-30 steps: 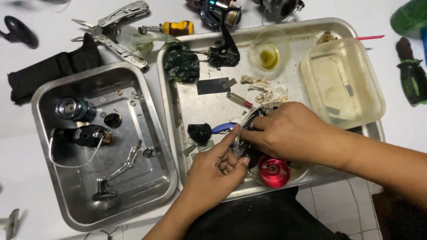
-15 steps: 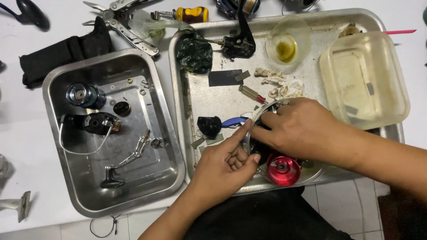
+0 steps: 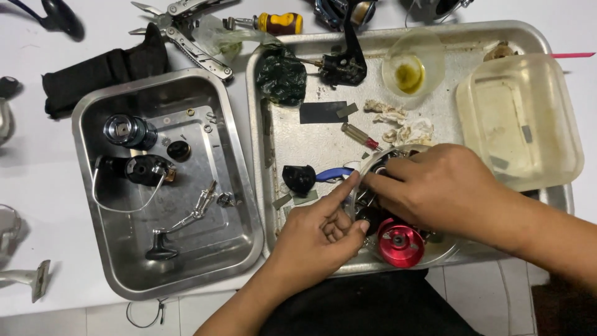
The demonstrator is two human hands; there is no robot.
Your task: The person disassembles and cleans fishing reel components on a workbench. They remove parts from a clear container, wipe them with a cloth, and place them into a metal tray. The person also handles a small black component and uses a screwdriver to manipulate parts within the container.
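- The white table (image 3: 37, 162) carries two steel trays; we sit at its near edge, looking straight down.
- The large tray (image 3: 311, 140) on the right holds a clear plastic tub (image 3: 519, 121), a small bowl of yellowish oil (image 3: 410, 68), a crumpled dark rag (image 3: 281, 76), scraps of tissue and a black side plate (image 3: 298, 178).
- The smaller tray (image 3: 236, 193) on the left holds what looks already stripped: a spool (image 3: 127, 130), the rotor with its wire bail (image 3: 140, 171), a crank handle (image 3: 180, 224) and a few small screws.
- We judge the strip-down well advanced, with the core in the round metal dish (image 3: 448, 249) not yet finished.
- Our right hand (image 3: 448, 190) reaches in from the right, palm down, its grip closed over a small dark part in the dish; what exactly it pinches we cannot tell.
- Our left hand (image 3: 323, 233) comes up from below, forefinger stretched to the dish rim, the other fingers curled; its grip holds nothing we can see.
- A red anodised spool (image 3: 400, 242) sits in the dish just below both hands.
- A multi-tool (image 3: 186, 28) and a yellow-handled screwdriver (image 3: 273, 23) lie beyond the trays.
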